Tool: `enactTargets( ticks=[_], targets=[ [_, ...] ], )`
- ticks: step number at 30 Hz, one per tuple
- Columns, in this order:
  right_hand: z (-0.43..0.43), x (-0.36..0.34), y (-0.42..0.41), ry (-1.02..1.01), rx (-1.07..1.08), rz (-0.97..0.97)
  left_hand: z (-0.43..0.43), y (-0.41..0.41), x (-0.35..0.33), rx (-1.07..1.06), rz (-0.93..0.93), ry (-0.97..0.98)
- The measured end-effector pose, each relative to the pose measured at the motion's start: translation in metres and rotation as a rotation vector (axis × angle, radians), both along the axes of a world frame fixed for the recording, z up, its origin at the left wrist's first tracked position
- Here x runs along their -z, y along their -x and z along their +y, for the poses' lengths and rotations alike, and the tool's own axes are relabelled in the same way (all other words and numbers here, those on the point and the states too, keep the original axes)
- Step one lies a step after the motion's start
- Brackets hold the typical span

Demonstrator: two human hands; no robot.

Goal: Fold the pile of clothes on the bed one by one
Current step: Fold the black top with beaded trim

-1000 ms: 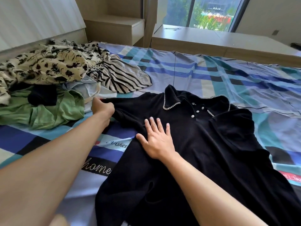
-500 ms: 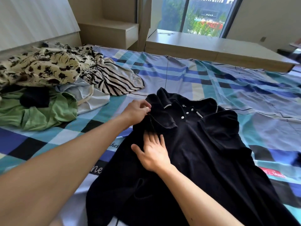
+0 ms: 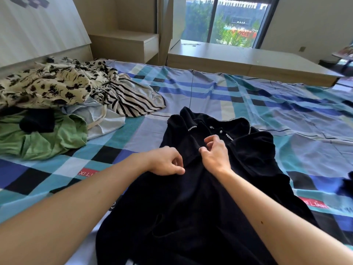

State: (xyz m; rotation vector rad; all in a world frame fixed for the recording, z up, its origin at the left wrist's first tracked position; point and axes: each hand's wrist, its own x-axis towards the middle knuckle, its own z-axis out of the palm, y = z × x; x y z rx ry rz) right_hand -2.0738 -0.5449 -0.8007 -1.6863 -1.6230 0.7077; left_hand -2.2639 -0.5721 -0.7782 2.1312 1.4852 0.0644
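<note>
Bed with blue, teal and black plaid cotton sheet (image 3: 267,104) filled the view. Black velvety collared garment with pearl-bead trim (image 3: 191,207) lay flat from bed centre down to the near edge, collar toward the far edge and one sleeve folded in over the chest. Unfolded clothes pile (image 3: 57,96) sat at the bed's far-left corner against the headboard: cream floral-print top (image 3: 47,83) on top, crumpled green shirt (image 3: 42,144) nearer, black-and-white striped piece (image 3: 131,102) on the pile's right side. Left hand (image 3: 166,161) rested on the garment's left edge with fingers curled; cannot tell if it grasped cloth. Right hand (image 3: 215,153), just beside it, pinched the folded-in sleeve below the collar.
</note>
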Motion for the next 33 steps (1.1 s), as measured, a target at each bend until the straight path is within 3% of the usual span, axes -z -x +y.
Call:
enactTargets(
  ticks=[6,14,20,26,33],
  targets=[
    [0.05,0.0,0.014,0.025,-0.213,-0.141,-0.008,-0.001,0.015,0.015,-0.015,-0.025],
    [0.101,-0.009,0.067,-0.023,-0.297,-0.275,-0.002,-0.01,0.03,0.064,0.076,-0.151],
    [0.132,-0.02,0.077,-0.042,-0.308,-0.176,-0.019,0.0,0.037,0.096,-0.031,-0.283],
    [0.161,-0.019,0.042,-0.114,-0.371,-0.228,-0.003,-0.003,0.025,0.062,-0.027,-0.168],
    [0.178,-0.002,0.012,-0.203,-0.377,-0.146,0.028,-0.024,0.015,-0.005,0.169,-0.006]
  ],
)
